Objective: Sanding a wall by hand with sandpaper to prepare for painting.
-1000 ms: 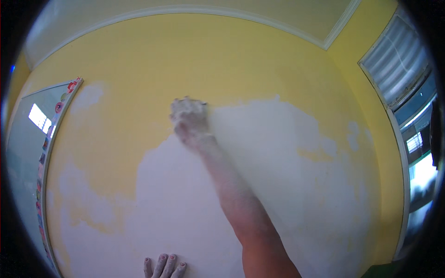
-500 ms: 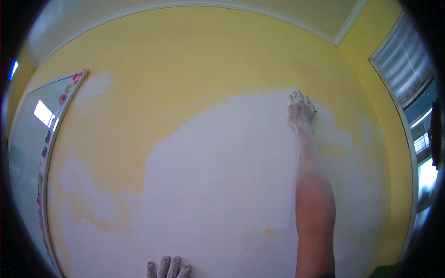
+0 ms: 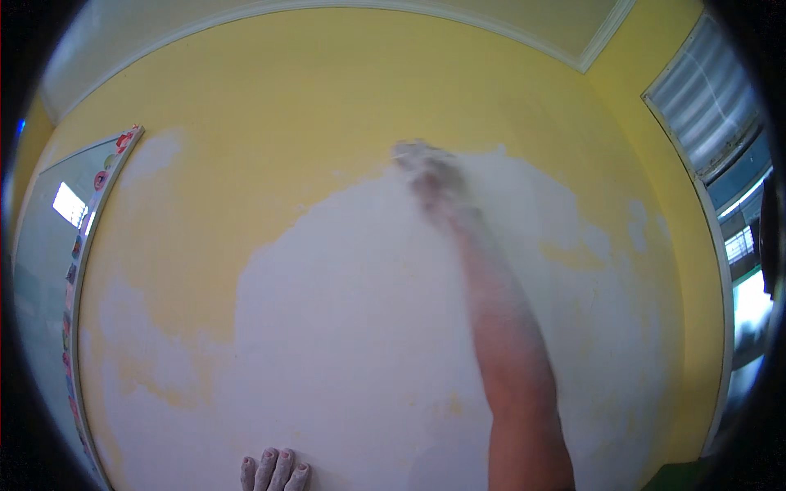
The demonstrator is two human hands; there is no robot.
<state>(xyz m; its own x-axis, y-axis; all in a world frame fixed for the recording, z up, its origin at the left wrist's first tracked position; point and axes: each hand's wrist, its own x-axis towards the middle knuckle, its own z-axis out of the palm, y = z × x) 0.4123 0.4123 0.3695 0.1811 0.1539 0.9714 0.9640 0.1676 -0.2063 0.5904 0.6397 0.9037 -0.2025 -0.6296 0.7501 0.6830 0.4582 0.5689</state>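
A yellow wall (image 3: 270, 98) fills the view, with a large white, chalky patch (image 3: 352, 327) across its middle and lower part. At the patch's upper edge is my right hand (image 3: 430, 176), dusted white and smeared by motion, the arm stretched far up. Whether anything lies between its palm and the wall is hidden. Low down, left of the middle, the powdery fingers of my left hand (image 3: 276, 472) rest stretched out against the white area; the rest of that hand is out of the picture.
A whiteboard or glass panel (image 3: 49, 245) with colourful decorations along its frame leans at the left. White moulding (image 3: 602, 37) runs along the ceiling. On the right is a window (image 3: 741, 245) with corrugated sheeting (image 3: 708, 90) above. A green thing (image 3: 675, 476) shows at the lower right.
My right hand has swept left along the upper border of the white patch. My left hand's fingers still rest low on the wall; the whole view has shifted slightly.
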